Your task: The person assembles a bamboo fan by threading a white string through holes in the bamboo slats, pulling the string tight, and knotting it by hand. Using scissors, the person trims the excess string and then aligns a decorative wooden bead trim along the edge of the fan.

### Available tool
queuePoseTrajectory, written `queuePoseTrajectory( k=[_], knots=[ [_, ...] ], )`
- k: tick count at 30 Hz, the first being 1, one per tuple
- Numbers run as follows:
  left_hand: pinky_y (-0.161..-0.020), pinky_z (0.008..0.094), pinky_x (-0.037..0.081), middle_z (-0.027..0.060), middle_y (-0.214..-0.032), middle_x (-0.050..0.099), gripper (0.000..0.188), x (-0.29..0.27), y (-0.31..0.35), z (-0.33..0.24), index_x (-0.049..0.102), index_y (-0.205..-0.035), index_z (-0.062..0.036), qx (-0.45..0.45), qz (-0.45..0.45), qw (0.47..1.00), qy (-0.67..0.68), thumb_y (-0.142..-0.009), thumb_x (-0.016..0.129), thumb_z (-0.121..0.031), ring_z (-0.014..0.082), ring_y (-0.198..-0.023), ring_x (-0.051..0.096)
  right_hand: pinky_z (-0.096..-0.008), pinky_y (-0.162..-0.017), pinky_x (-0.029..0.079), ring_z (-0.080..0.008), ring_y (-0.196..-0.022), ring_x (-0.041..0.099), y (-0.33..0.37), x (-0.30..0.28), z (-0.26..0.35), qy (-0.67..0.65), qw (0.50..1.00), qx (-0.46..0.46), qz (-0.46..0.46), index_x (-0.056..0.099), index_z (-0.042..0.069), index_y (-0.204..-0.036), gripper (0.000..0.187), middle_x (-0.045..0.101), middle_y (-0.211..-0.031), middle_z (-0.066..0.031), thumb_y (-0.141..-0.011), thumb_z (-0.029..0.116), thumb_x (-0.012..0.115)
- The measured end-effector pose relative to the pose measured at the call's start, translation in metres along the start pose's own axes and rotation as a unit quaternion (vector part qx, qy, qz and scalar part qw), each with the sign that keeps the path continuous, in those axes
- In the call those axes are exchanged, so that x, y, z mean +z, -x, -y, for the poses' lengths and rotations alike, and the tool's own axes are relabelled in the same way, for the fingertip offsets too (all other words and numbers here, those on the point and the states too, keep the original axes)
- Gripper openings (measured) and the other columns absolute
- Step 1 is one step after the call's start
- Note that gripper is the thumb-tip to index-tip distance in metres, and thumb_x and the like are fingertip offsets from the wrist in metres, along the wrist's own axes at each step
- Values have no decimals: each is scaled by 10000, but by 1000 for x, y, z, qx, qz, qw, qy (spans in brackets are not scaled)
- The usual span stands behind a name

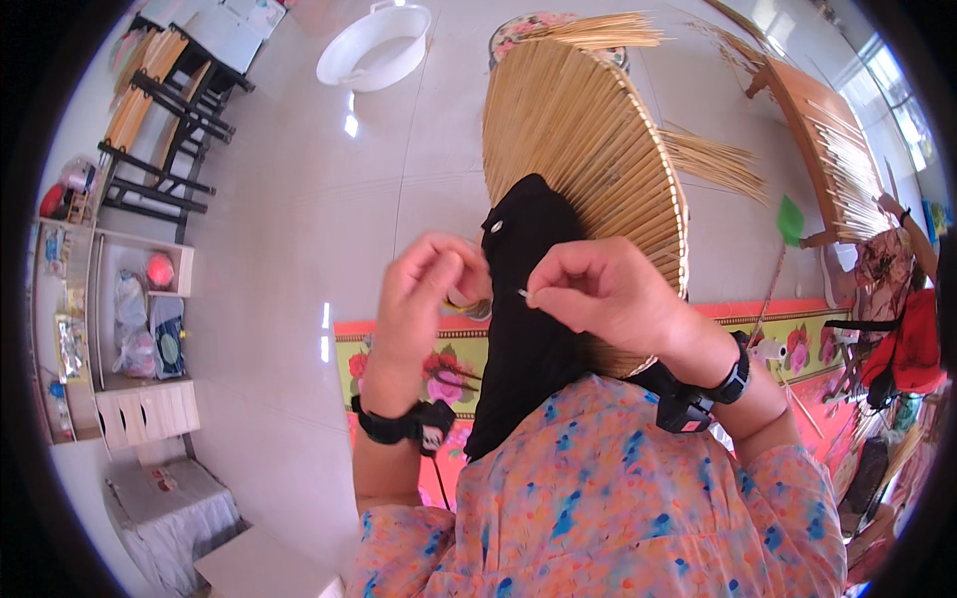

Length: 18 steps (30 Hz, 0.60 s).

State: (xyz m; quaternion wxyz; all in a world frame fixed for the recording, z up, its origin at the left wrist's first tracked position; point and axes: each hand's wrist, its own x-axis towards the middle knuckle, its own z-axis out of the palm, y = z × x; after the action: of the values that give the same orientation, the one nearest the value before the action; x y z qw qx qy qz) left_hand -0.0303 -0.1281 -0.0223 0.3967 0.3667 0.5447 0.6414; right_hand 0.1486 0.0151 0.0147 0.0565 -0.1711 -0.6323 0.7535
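Note:
A large fan-shaped piece of tan stalks point(558, 110), bound along its curved right edge with pale stitching, stands before me behind a black cloth point(528, 349) that looks like a trouser leg. My right hand point(603, 289) is over the cloth, thumb and forefinger pinched on a small whitish tip, perhaps a thread end. Left of the cloth, my left hand point(424, 284) is also closed in a pinch; whatever it holds is too small to make out. A small white spot shows near the top of the cloth. Both wrists wear black straps with devices.
Loose stalks point(718, 164) lie right of the fan piece, near a wooden table point(797, 130) bearing more stalks. Another person's hand point(890, 206) is there. A white basin point(379, 50) sits far left on the floor. A flowered mat point(454, 384) lies beneath me. Shelves point(145, 329) line the left.

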Motion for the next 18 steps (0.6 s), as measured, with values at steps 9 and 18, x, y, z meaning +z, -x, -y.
queuePoseTrajectory(
  k=[9, 18],
  knots=[
    [-647, 319, 510, 86, -797, 662, 239, -216, 119, 208, 645, -996, -13, -307, -150, 880, -330, -906, 602, -231, 165, -687, 632, -187, -483, 329, -30, -555, 438, 6, -30, -6, -82, 995, 11, -50, 663, 17, -942, 81, 563, -700, 27, -913, 60, 601],
    [-825, 503, 512, 259, -946, 680, 325, -166, 281, 356, 684, -946, -1, -397, -46, 775, -490, -856, 607, -304, 436, -925, 646, -188, -513, 247, -32, -534, 267, -23, -57, 14, -111, 982, -48, -144, 606, 1, -1059, 147, 377, -677, 69, -986, 107, 534]
  ],
)
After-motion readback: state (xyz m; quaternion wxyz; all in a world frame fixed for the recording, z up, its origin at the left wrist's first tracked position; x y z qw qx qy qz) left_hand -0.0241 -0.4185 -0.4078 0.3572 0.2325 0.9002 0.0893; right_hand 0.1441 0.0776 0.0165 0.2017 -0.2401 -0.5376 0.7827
